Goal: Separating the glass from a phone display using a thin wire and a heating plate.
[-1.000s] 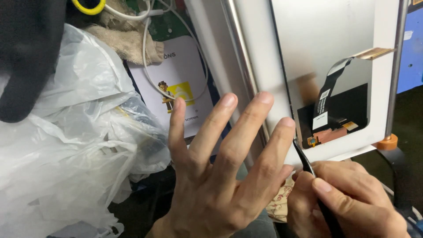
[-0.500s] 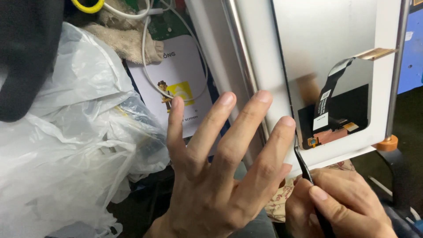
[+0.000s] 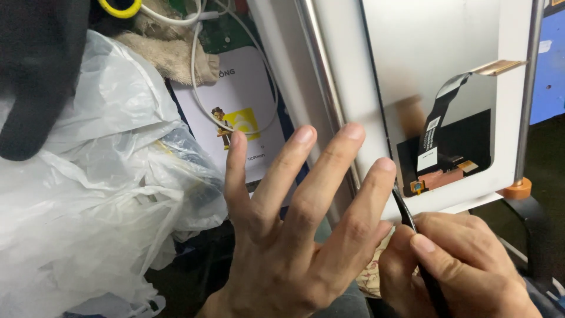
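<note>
Two hands at lower edge of a white display panel (image 3: pixel 376 88).
Left hand (image 3: pixel 294 235) spread flat, fingertips on panel's metal edge. Right hand (image 3: pixel 459 265) pinched shut on thin black tool (image 3: pixel 406 215), tip at panel's corner; tool's lower end hidden, wrist cut off.

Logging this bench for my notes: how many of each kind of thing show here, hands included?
Hands: 2, left hand and right hand
Black tool: 1
Display panel: 1
Plastic bag: 1
White cable: 1
Total: 6
</note>
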